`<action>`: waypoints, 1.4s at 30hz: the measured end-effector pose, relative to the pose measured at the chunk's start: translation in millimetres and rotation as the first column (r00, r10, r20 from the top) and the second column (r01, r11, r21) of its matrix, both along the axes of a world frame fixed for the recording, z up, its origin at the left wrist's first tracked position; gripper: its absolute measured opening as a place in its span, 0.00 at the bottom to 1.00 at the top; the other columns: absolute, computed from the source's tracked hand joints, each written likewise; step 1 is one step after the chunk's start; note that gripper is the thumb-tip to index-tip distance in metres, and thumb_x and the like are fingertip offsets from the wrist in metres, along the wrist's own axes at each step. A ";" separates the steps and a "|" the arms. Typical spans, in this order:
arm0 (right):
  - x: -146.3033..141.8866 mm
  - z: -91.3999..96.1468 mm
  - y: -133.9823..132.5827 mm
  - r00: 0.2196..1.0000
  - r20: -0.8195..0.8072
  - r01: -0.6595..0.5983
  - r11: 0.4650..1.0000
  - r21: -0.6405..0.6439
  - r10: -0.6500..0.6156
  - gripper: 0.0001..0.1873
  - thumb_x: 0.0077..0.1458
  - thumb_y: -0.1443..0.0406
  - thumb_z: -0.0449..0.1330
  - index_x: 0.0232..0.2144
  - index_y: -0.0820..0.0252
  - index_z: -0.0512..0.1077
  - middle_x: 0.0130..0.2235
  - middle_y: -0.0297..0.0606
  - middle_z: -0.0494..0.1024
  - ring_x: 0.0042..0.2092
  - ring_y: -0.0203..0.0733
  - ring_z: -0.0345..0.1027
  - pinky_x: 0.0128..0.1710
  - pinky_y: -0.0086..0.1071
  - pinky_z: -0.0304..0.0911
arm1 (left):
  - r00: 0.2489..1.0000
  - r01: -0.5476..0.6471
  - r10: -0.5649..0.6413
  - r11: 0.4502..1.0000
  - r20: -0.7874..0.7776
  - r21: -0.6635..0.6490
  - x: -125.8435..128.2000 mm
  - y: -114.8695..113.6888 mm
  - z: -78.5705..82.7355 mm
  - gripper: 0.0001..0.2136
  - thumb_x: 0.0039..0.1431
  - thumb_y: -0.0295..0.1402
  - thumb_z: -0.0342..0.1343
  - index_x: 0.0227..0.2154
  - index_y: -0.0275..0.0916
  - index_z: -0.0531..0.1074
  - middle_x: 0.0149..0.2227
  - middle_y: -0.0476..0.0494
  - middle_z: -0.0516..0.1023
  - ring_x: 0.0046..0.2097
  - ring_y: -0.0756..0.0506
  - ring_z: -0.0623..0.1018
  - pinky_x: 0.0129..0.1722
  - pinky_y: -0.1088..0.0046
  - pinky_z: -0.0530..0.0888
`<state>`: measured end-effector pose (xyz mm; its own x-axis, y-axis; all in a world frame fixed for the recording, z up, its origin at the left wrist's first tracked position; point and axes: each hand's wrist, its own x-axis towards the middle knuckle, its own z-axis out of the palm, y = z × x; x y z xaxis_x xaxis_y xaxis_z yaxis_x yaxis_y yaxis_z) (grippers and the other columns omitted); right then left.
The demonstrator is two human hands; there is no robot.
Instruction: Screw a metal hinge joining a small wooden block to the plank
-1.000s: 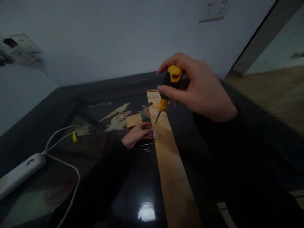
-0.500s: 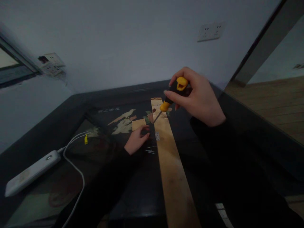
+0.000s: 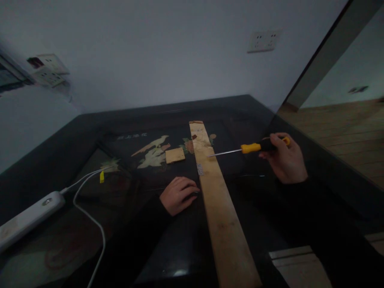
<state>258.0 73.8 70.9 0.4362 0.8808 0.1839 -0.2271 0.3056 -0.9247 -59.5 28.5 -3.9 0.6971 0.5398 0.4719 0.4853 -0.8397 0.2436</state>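
Observation:
A long wooden plank lies lengthwise on the dark glass-topped table. A small metal hinge sits on the plank's left edge. My right hand is closed around the black and yellow handle of a screwdriver, held level over the table right of the plank, its tip pointing left over the wood. My left hand rests on the table just left of the plank, fingers curled down with their tips on the glass; whatever lies under them is hidden.
A small square wood piece lies left of the plank's far end. A white power strip with its cable is at the left. Wall sockets are behind the table. A wooden floor is at the right.
My right hand has dropped and swung right, turning the screwdriver from upright to level. My left hand has slid back from the hinge toward me, over where the loose screws lay.

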 end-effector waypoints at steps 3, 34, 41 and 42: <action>6.1 -19.0 -6.0 0.994 -0.108 -0.004 0.991 -0.131 -0.011 0.08 0.42 0.62 0.64 0.24 0.57 0.67 0.22 0.26 0.71 0.19 0.29 0.63 0.14 0.22 0.61 | 0.999 -0.028 0.028 1.000 -0.023 -0.003 -0.2 2.0 -2.5 0.08 0.60 0.31 0.52 0.42 0.40 0.72 0.40 0.42 0.75 0.43 0.46 0.74 0.42 0.67 0.68; -8.0 -23.5 -18.2 0.968 -0.228 -0.157 0.959 -0.237 0.102 0.10 0.38 0.63 0.68 0.26 0.59 0.73 0.22 0.30 0.70 0.20 0.32 0.67 0.20 0.25 0.68 | 0.852 -0.247 0.385 0.894 0.356 -0.375 1.3 7.7 14.3 0.06 0.57 0.32 0.57 0.37 0.38 0.74 0.31 0.47 0.78 0.33 0.50 0.76 0.36 0.73 0.73; -5.5 -21.2 -21.3 0.966 -0.234 -0.160 0.961 -0.228 0.106 0.09 0.39 0.62 0.67 0.26 0.59 0.73 0.23 0.31 0.70 0.21 0.31 0.66 0.21 0.25 0.68 | 0.755 -0.218 0.457 0.851 0.469 -0.478 30.1 24.1 13.8 0.06 0.57 0.33 0.57 0.35 0.38 0.76 0.36 0.45 0.79 0.39 0.47 0.77 0.42 0.70 0.73; -5.3 -21.0 -21.4 0.967 -0.230 -0.159 0.962 -0.221 0.107 0.10 0.39 0.62 0.67 0.26 0.59 0.73 0.24 0.31 0.71 0.21 0.31 0.66 0.21 0.25 0.68 | 0.752 -0.208 0.458 0.848 0.475 -0.489 33.8 26.6 12.4 0.05 0.57 0.33 0.58 0.34 0.38 0.76 0.35 0.46 0.79 0.39 0.48 0.77 0.41 0.71 0.73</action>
<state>252.7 52.4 49.8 0.3179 0.9404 -0.1207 -0.4515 0.0382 -0.8914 -25.7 55.1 8.4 0.1168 0.9034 0.4127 0.3867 -0.4241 0.8189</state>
